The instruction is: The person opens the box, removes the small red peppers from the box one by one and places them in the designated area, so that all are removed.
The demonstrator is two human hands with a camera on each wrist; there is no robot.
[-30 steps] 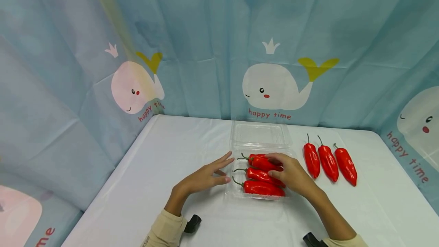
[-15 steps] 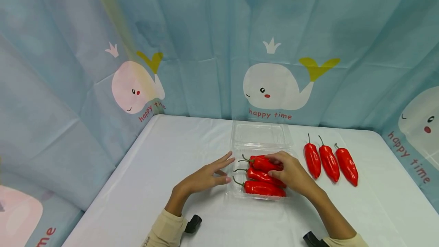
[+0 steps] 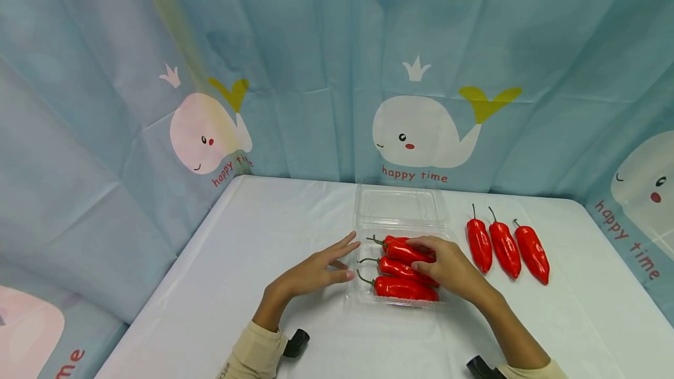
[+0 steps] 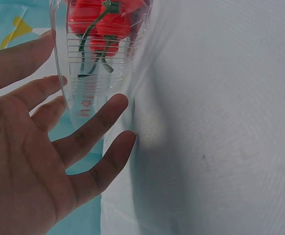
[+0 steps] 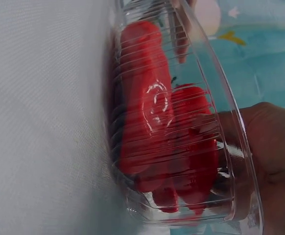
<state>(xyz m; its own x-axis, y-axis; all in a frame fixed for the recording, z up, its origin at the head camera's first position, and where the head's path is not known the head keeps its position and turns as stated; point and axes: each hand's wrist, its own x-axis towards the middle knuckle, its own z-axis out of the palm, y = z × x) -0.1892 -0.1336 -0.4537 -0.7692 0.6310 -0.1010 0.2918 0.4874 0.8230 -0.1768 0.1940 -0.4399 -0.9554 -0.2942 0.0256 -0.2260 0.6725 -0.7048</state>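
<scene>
A clear plastic clamshell box point(image 3: 392, 303) lies on the white table with several red peppers in it, stems pointing left. In the head view my right hand point(image 3: 451, 265) reaches in from the right and holds the upper red pepper point(image 3: 406, 252) between thumb and fingers. Behind it a rear pepper point(image 3: 396, 239) is partly covered; the front pepper point(image 3: 405, 289) lies along the near wall. My left hand point(image 3: 310, 274) stays at the box's left side, fingers spread and fairly straight. In the left wrist view its fingertips are at the clear wall, holding nothing.
The box's transparent lid point(image 3: 398, 206) lies folded back behind it. Three more red peppers point(image 3: 504, 250) rest side by side on the table point(image 3: 274, 221) to the right. A blue curtain point(image 3: 305, 75) with whale prints surrounds the table's back and sides.
The pepper under my right hand has shifted and turned very slightly, its stem moving a little back and right. My left hand has kept its place.
</scene>
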